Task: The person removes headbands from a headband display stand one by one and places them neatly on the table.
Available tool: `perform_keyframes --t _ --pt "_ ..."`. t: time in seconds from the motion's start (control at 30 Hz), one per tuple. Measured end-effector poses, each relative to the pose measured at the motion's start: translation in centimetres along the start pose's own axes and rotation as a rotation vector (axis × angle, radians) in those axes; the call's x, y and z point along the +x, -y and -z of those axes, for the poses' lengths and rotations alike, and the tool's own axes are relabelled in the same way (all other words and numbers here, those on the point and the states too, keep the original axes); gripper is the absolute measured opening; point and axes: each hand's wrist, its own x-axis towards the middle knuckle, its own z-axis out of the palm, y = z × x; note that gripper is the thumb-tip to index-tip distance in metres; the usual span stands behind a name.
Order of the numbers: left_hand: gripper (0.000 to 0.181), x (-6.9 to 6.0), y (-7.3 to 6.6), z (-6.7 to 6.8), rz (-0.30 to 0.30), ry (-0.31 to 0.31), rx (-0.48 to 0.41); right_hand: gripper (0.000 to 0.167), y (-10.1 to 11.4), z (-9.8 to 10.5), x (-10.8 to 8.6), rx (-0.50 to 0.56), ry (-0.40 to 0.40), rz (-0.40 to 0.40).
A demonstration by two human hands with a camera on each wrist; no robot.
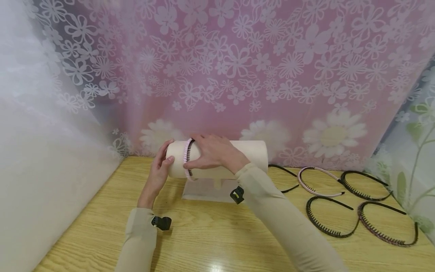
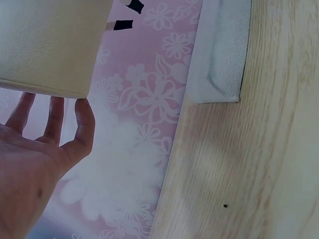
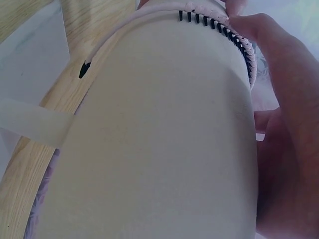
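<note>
A cream padded cylinder [image 1: 253, 155] lies level on a short post over a pale flat base [image 1: 204, 192], forming a headband display stand. Round its left part sits a pink headband [image 1: 186, 153] with black comb teeth; a black tip shows at one end in the right wrist view. My right hand [image 1: 217, 152] reaches over the cylinder and grips the headband, thumb at the front and fingers towards the top and back. At the cylinder's left end, my left hand [image 1: 158, 170] holds the rim, thumb in front. Its bent fingers [image 2: 84, 124] touch the edge.
Several toothed headbands lie at the right of the wooden table [image 1: 210, 234]: a pink one [image 1: 307, 187], a black one [image 1: 317, 223], a dark pinkish one [image 1: 372, 228] and others. A floral curtain [image 1: 217, 75] hangs behind, with pale sheets on both sides.
</note>
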Motion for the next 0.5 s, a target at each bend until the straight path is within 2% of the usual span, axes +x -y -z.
perform_keyframes --t 0.27,0.5 --pt "0.053 -0.1 0.1 -0.1 -0.005 -0.001 0.001 0.094 -0.7 0.1 -0.3 0.031 0.013 -0.010" --pt "0.053 0.0 0.1 0.0 -0.018 0.000 -0.001 0.091 -1.2 0.0 -0.6 0.050 -0.039 0.052"
